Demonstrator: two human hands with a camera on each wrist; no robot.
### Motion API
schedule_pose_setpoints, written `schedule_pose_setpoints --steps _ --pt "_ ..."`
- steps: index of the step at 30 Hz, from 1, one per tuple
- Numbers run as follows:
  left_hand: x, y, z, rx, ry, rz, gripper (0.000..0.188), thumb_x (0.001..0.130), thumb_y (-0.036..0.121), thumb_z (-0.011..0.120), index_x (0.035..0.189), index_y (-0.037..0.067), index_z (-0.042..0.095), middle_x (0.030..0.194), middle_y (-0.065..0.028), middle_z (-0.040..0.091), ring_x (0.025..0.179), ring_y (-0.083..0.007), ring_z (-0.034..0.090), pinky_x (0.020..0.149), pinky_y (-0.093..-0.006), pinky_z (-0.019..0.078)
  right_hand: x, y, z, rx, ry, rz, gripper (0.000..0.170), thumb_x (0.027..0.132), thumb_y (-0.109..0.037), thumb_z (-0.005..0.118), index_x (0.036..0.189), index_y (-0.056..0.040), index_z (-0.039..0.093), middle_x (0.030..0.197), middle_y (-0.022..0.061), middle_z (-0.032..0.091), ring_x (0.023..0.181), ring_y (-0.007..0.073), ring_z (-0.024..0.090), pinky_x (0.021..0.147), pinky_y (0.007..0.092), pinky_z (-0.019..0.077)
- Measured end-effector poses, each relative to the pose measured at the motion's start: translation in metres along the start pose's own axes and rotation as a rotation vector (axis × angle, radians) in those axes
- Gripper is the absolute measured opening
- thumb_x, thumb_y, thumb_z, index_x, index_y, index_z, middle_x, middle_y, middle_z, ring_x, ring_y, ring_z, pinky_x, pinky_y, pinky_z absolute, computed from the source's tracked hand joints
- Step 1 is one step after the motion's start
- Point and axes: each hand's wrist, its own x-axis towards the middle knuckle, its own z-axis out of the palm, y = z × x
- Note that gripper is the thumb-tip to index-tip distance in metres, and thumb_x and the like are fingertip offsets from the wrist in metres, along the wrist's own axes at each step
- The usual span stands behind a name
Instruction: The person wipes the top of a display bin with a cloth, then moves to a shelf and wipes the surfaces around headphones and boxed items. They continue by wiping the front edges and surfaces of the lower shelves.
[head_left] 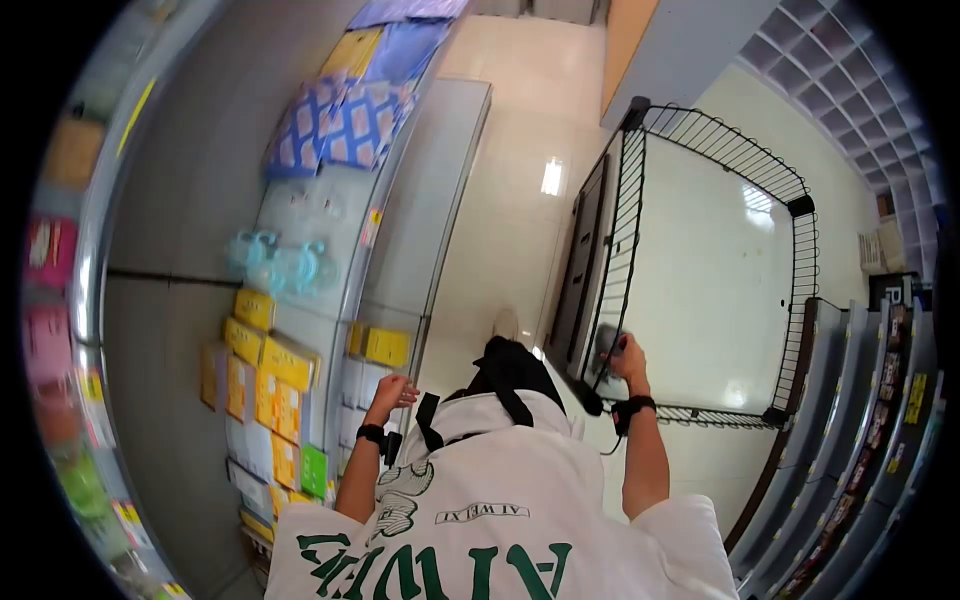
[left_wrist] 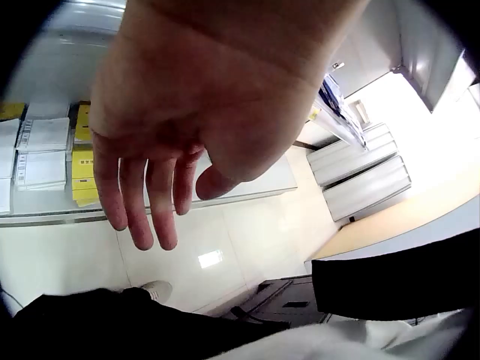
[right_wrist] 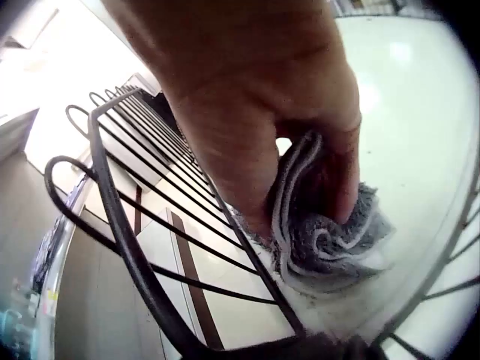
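Cloth (right_wrist: 330,259) fuzzy, matt; wire rail (right_wrist: 120,217) smooth, metal-looking; white panel (head_left: 700,270) glossy; floor (head_left: 510,215) shiny.

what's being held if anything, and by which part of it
A gray cloth, held in the right grip by its bunched folds nearest the palm; the left grip holds nothing.

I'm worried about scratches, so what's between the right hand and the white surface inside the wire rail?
The right wrist view shows a bunched gray cloth between the right hand and the white surface, held in that hand's grip.
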Motion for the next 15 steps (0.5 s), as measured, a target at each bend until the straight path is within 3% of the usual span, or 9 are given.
schedule_pose_setpoints --steps 3,5,8,10,11,13,15 --pt "0.028 0.065 -0.001 -0.003 -0.006 -0.026 0.034 0.098 0.031 0.051 0.116 0.004 0.060 0.099 -0.0149 0.076 0.080 -0.0224 0.074 0.069 -0.0338 0.0568 0.009 0.009 -0.007 0.163 -0.038 -0.053 0.051 0.063 -0.022 0.090 0.104 -0.0070 0.062 0.103 0.0153 0.072 0.098 0.0342 0.070 0.085 0.0430 0.0551" --pt "0.049 0.105 0.004 0.061 -0.030 0.040 0.033 0.099 0.030 0.050 0.115 0.003 0.060 0.096 -0.0141 0.075 0.077 -0.0223 0.073 0.068 -0.0330 0.0568 0.008 0.008 -0.008 0.224 -0.046 0.030 0.048 0.063 -0.022 0.090 0.101 -0.0062 0.064 0.100 0.0150 0.072 0.093 0.0312 0.069 0.083 0.0407 0.0550" --pt "0.090 0.173 0.018 0.131 -0.079 0.095 0.030 0.099 0.029 0.051 0.113 0.004 0.061 0.091 -0.0128 0.074 0.074 -0.0216 0.072 0.066 -0.0321 0.0564 0.011 0.008 -0.006 0.436 0.108 0.126 0.049 0.066 -0.022 0.090 0.102 -0.0056 0.063 0.092 0.0135 0.070 0.089 0.0269 0.068 0.079 0.0392 0.0543" --pt "0.116 0.229 0.036 0.235 -0.110 0.137 0.029 0.099 0.028 0.052 0.112 0.004 0.061 0.089 -0.0125 0.074 0.073 -0.0212 0.071 0.066 -0.0319 0.0561 -0.001 0.009 -0.007 0.631 0.088 0.373 0.049 0.068 -0.023 0.091 0.104 -0.0048 0.063 0.090 0.0127 0.068 0.089 0.0250 0.067 0.075 0.0394 0.0534" --pt "0.127 0.254 0.043 0.305 -0.130 0.160 0.028 0.099 0.027 0.052 0.112 0.004 0.061 0.088 -0.0121 0.073 0.071 -0.0208 0.070 0.065 -0.0317 0.0558 -0.011 0.015 -0.010 0.431 0.238 0.241 0.046 0.073 -0.024 0.088 0.106 -0.0041 0.062 0.090 0.0130 0.066 0.090 0.0248 0.067 0.074 0.0402 0.0524" --pt "0.154 0.302 0.060 0.450 -0.207 0.207 0.029 0.099 0.027 0.053 0.110 0.002 0.061 0.086 -0.0125 0.073 0.069 -0.0195 0.069 0.061 -0.0314 0.0534 -0.045 0.003 -0.051 0.667 0.278 0.468 0.043 0.080 -0.023 0.083 0.112 -0.0039 0.062 0.094 0.0150 0.066 0.092 0.0265 0.067 0.077 0.0408 0.0524" --pt "0.186 0.348 0.084 0.628 -0.273 0.231 0.029 0.099 0.027 0.054 0.110 0.001 0.061 0.083 -0.0120 0.072 0.067 -0.0193 0.068 0.060 -0.0319 0.0525 -0.075 0.013 -0.079 0.529 0.534 0.498 0.042 0.085 -0.022 0.079 0.117 -0.0029 0.061 0.094 0.0159 0.067 0.090 0.0270 0.067 0.078 0.0399 0.0526"
